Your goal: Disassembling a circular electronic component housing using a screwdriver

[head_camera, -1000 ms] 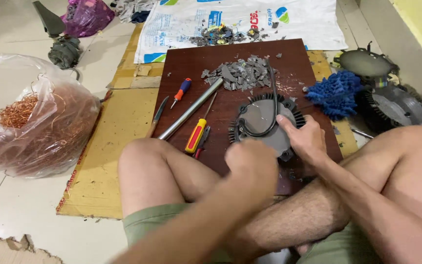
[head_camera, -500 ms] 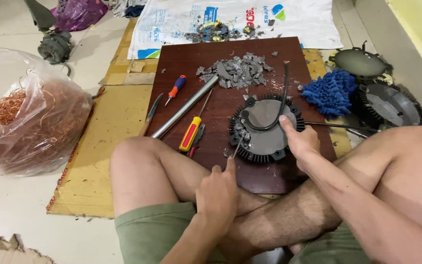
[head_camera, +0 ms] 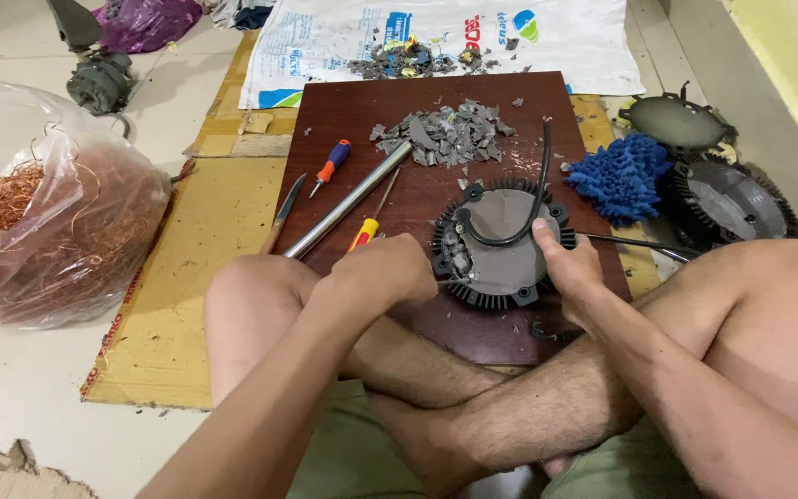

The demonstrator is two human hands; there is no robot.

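Since the earlier frame, the left hand is seen to have been brought forward over the left knee to the left edge of the round finned housing, where before it was held lower, between the legs. It is clenched, and a thin tool seems to be gripped and pushed against the housing's rim, though the tool itself is mostly hidden, so what is held cannot be told for certain. The housing is steadied from the right by the right hand, which is closed over its rim with the thumb on the grey centre plate.

The housing is laid on the dark wooden board, just in front of the crossed legs, with a black cable curving off its top. A heap of grey broken fragments is already piled on the board behind it, which suggests that part of the stripping is done; the centre plate is still in place, so this unit is judged unfinished. Two more finned housings are stacked to the right, and copper wire is gathered in a clear plastic bag at the left.
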